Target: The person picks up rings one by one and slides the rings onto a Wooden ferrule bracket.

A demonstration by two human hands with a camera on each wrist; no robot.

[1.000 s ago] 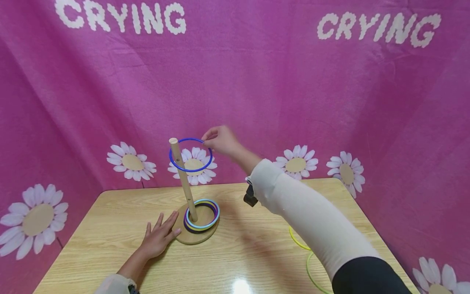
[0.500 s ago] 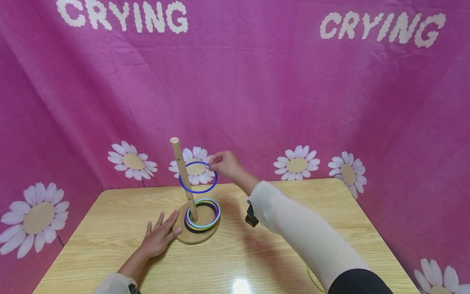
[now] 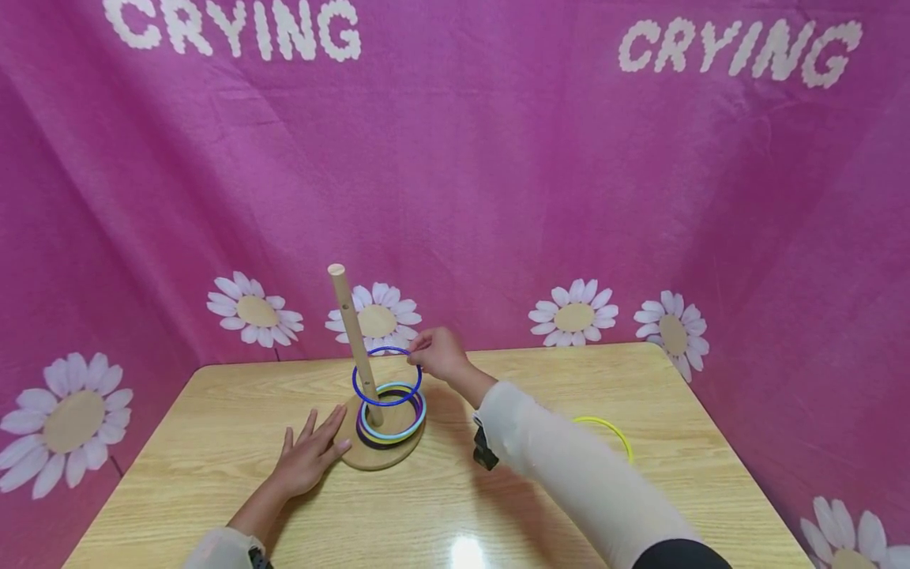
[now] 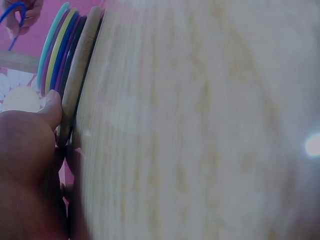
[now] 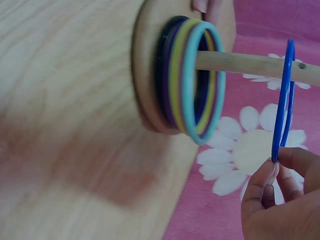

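My right hand [image 3: 442, 353] pinches the edge of a blue ring [image 3: 387, 404] between thumb and fingers. The ring encircles the wooden post [image 3: 350, 316] and hangs above the stacked rings. In the right wrist view, the blue ring [image 5: 283, 102] stands apart from the stack, with the post passing through it. On the round wooden base [image 3: 362, 457] lie several rings, a light blue ring [image 5: 188, 90] on top and a yellow ring [image 5: 175, 75] among those below. My left hand [image 3: 304, 462] lies spread on the table, fingertips and thumb at the left edge of the base.
A yellow ring [image 3: 613, 427] lies on the wooden table [image 3: 426, 506] at the right, partly hidden by my right sleeve [image 3: 569, 474]. A pink curtain with daisies [image 3: 498, 197] hangs close behind the table and along both sides.
My right hand has brought the blue ring down along the post, from near its top to just above the stack. My left hand has stayed where it was.
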